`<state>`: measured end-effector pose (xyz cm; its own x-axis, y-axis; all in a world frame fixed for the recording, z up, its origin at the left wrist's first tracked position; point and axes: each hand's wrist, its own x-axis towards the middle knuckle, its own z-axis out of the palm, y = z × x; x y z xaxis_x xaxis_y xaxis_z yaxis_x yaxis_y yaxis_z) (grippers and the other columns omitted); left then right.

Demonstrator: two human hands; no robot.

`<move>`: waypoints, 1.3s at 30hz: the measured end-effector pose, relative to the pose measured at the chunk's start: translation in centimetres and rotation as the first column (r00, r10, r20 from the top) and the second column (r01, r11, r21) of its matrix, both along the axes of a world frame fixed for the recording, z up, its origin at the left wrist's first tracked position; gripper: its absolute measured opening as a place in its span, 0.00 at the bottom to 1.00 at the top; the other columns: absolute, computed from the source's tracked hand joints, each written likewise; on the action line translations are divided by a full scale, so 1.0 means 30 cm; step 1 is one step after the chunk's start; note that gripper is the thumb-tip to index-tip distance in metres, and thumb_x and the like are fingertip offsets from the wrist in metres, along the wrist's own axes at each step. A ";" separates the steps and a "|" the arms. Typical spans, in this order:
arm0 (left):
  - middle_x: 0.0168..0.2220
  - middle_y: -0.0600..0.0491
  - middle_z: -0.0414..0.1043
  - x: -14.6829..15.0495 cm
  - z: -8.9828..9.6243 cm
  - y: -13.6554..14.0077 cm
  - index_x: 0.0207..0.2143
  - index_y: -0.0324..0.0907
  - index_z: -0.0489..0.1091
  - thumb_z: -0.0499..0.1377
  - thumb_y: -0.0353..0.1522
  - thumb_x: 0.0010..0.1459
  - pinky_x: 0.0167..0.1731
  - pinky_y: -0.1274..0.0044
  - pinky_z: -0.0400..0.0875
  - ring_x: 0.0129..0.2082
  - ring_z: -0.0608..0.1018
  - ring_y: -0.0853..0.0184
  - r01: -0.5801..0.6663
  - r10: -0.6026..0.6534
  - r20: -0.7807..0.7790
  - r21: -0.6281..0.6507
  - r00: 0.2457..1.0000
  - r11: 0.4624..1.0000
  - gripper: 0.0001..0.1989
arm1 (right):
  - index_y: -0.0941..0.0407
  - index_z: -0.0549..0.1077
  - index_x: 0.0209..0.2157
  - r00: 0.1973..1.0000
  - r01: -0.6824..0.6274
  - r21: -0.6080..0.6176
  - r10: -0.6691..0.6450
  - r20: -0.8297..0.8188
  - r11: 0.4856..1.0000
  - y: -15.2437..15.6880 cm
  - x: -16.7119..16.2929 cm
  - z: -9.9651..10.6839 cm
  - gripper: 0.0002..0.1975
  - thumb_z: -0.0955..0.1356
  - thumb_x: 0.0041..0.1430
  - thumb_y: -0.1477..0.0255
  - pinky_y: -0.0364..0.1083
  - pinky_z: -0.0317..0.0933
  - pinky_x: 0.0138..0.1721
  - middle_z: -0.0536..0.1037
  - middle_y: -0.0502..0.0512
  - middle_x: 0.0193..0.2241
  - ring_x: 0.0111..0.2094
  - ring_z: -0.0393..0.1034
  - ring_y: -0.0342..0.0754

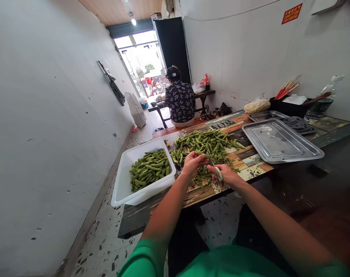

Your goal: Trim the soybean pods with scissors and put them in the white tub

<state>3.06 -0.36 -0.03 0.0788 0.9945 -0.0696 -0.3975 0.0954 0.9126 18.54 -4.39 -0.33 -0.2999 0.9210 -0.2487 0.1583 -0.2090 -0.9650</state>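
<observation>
A green edamame pod (203, 153) is pinched in my left hand (191, 163), just above the table. My right hand (223, 175) grips scissors (219, 172) with pale green handles, their blades pointing up beside the pod. Behind both hands spreads a pile of edamame pods (205, 140), with small trimmed bits (203, 178) lying below them on the table. To the left, a white plastic tub (121, 182) holds many more pods (151, 167).
On the patterned wooden table (250, 161), a metal tray (281, 140) lies to the right. Beyond it are a black box (290, 107) with skewers, a plastic bottle (322, 104) and a bagged pale bundle (257, 106). A person (180, 98) sits farther back, facing away.
</observation>
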 end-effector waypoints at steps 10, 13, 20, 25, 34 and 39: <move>0.22 0.56 0.70 0.013 -0.004 0.000 0.28 0.40 0.58 0.67 0.34 0.45 0.28 0.76 0.72 0.23 0.77 0.69 -0.071 0.087 -0.209 0.084 0.974 0.994 0.18 | 0.57 0.66 0.20 0.997 0.063 0.114 -0.067 0.033 0.992 0.014 0.004 -0.061 0.23 0.71 0.46 0.51 0.39 0.52 0.14 0.65 0.45 0.10 0.11 0.59 0.39; 0.23 0.56 0.70 -0.013 0.031 -0.020 0.29 0.41 0.60 0.64 0.35 0.49 0.32 0.76 0.71 0.26 0.76 0.69 -0.191 0.303 -0.440 0.282 0.845 0.940 0.14 | 0.57 0.67 0.20 0.995 0.096 0.084 -0.097 0.017 0.992 0.009 0.020 -0.057 0.23 0.72 0.43 0.51 0.40 0.51 0.14 0.66 0.45 0.10 0.11 0.58 0.39; 0.44 0.44 0.71 -0.250 0.258 -0.172 0.43 0.41 0.68 0.56 0.33 0.55 0.51 0.64 0.62 0.49 0.71 0.57 -0.377 0.747 -0.651 0.730 -0.132 0.570 0.12 | 0.57 0.70 0.28 0.977 0.197 -0.061 -0.201 -0.071 0.979 0.022 0.091 -0.080 0.24 0.72 0.44 0.50 0.38 0.45 0.10 0.68 0.46 0.14 0.13 0.61 0.39; 0.52 0.42 0.67 -0.200 0.246 -0.144 0.48 0.42 0.70 0.54 0.29 0.56 0.55 0.64 0.58 0.55 0.65 0.55 -0.093 0.615 -0.763 0.640 -0.198 0.763 0.17 | 0.58 0.71 0.29 0.984 0.132 -0.045 -0.137 -0.115 0.990 0.028 0.107 -0.097 0.23 0.72 0.46 0.51 0.38 0.47 0.10 0.69 0.48 0.16 0.14 0.63 0.40; 0.41 0.36 0.72 -0.084 0.001 0.042 0.42 0.34 0.71 0.53 0.23 0.55 0.46 0.69 0.63 0.47 0.72 0.54 0.105 0.210 -0.946 0.190 -0.245 0.976 0.13 | 0.58 0.69 0.27 0.987 0.104 -0.054 -0.109 -0.114 0.993 0.025 0.107 -0.082 0.23 0.72 0.44 0.51 0.37 0.45 0.09 0.68 0.47 0.14 0.13 0.61 0.40; 0.37 0.43 0.74 -0.127 -0.009 0.067 0.45 0.41 0.70 0.59 0.27 0.53 0.47 0.70 0.62 0.46 0.72 0.57 0.137 0.270 -0.943 0.246 -0.194 0.960 0.15 | 0.58 0.70 0.28 0.992 0.094 -0.050 -0.097 -0.082 0.994 0.028 0.100 -0.082 0.23 0.72 0.44 0.51 0.37 0.44 0.09 0.68 0.47 0.13 0.12 0.59 0.39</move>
